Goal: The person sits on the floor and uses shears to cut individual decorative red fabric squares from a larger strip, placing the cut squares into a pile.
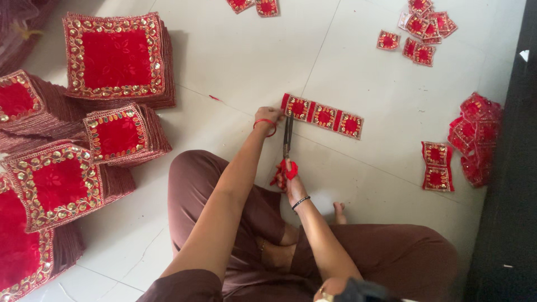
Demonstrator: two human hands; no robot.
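I sit cross-legged on a pale tiled floor. My left hand point(270, 116), with a red bangle on the wrist, presses down the left end of a strip of red and gold embroidered patches point(324, 116). My right hand point(291, 182) grips the red-wrapped handles of a pair of dark scissors point(287, 137). The blades point away from me and meet the strip near its left end, just beside my left fingers. A dark band circles my right wrist.
Stacks of large red velvet squares with gold borders point(114, 59) fill the left side. Small cut patches point(422, 28) lie at the far right, a two-patch piece point(437, 166) and a heap of patches point(478, 137) at the right by a dark edge.
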